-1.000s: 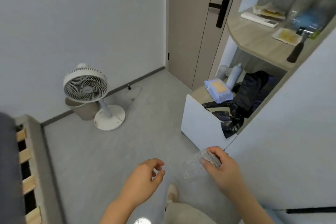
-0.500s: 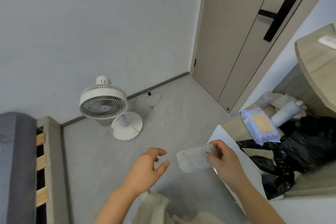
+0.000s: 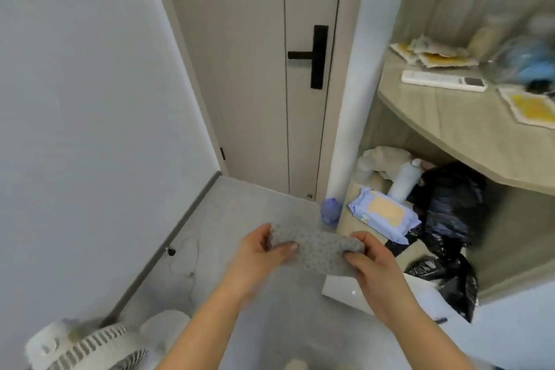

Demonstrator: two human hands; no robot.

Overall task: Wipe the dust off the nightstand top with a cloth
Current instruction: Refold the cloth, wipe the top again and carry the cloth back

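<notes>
While left hand and right hand pinch the cloth, drawer holds wipes.

I see the cloth held flat over the floor. The left grip pinches its nine o'clock end and the right grip its three o'clock end. At twelve o'clock is a door with a black handle. At two o'clock a shelf carries a remote, with a wipes pack and a black bag below it. A fan sits at seven o'clock.
</notes>
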